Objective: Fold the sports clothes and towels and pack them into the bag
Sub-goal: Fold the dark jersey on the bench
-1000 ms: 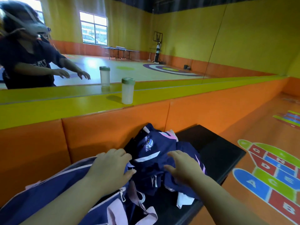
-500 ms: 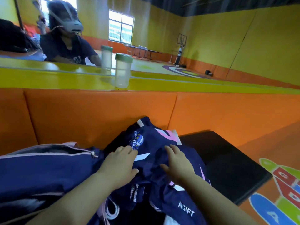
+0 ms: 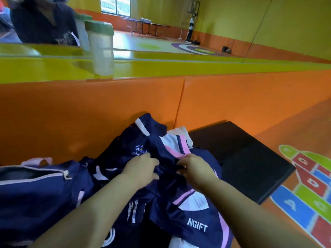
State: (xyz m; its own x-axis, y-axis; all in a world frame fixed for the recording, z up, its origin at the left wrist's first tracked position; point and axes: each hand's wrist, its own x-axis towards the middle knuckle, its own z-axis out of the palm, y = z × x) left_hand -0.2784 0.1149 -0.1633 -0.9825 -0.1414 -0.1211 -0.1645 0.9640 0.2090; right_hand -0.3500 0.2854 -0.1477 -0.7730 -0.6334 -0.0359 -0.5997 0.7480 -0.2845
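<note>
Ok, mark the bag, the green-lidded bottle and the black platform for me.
bag (image 3: 35, 197): head view, navy side panel below the zip.
green-lidded bottle (image 3: 101, 52): head view, frosted body.
black platform (image 3: 241, 158): head view, bare top.

Your bag (image 3: 35, 194) lies at the left, touching the heap of sports clothes (image 3: 179, 217) that fills the middle of the bench (image 3: 247, 158) and runs up to its back edge against the padded wall (image 3: 89, 113). Your left hand (image 3: 141, 169) and right hand (image 3: 195, 170) grip the heap's top, side by side. A towel (image 3: 181, 130) shows behind the heap (mostly hidden). Above the wall, on the ledge (image 3: 197, 67), a bottle (image 3: 101, 49) stands left of the heap.
</note>
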